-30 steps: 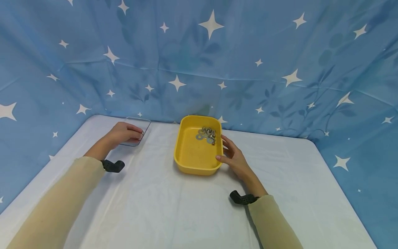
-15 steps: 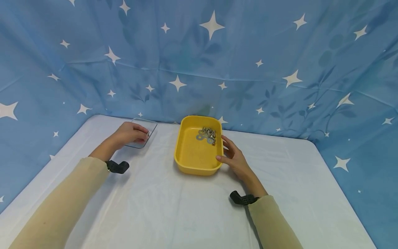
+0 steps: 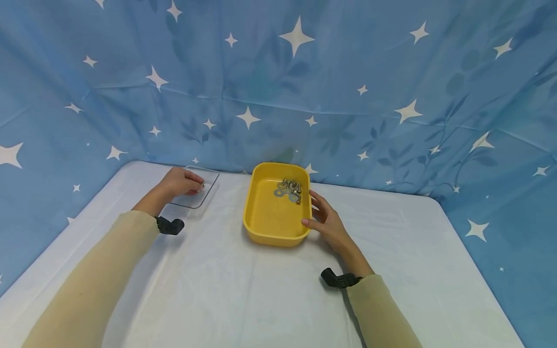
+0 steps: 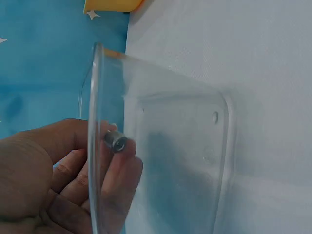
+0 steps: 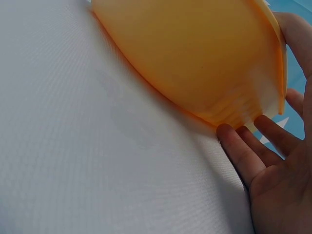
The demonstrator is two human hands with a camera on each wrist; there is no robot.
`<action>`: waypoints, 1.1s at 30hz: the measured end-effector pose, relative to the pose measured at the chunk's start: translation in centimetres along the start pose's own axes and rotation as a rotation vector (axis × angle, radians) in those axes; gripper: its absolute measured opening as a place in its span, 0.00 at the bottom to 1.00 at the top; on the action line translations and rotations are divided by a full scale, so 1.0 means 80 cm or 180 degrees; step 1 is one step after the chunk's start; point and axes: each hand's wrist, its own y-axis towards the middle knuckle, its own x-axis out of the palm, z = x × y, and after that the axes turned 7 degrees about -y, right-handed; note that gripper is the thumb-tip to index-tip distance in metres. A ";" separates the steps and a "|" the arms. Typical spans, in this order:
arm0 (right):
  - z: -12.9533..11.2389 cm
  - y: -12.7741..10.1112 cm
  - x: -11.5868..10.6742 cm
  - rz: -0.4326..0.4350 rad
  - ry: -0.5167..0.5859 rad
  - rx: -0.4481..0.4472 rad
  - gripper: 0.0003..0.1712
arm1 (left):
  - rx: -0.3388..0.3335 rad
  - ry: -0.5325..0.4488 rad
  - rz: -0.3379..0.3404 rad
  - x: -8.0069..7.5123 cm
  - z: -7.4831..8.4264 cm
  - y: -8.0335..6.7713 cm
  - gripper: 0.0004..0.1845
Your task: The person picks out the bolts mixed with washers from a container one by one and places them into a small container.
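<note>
Clear plastic tray [image 3: 197,192], shallow, rounded corners

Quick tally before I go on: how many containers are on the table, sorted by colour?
Yellow tray: 1, holding a small pile of metal hardware, too clumped to count.
Clear tray: 1, with one small metal piece at its rim, by the left hand.
Total: 2 containers.
</note>
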 end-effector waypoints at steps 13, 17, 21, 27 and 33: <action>0.001 -0.001 0.001 0.0019 -0.0042 0.0003 0.49 | -0.0050 0.0236 -0.0041 0.008 0.003 0.008 0.18; 0.001 -0.001 0.001 0.0005 -0.0011 -0.0014 0.49 | -0.0089 0.0301 -0.0071 0.011 0.002 0.011 0.18; 0.000 -0.001 0.002 -0.0013 0.0015 -0.0026 0.49 | -0.0124 0.0224 -0.0102 0.012 0.000 0.011 0.18; -0.001 0.000 0.001 -0.0017 0.0009 -0.0039 0.49 | -0.0121 0.0222 -0.0076 0.015 0.000 0.011 0.18; 0.000 0.000 0.000 -0.0002 -0.0019 -0.0010 0.49 | -0.0162 0.0242 -0.0076 0.017 -0.003 0.018 0.17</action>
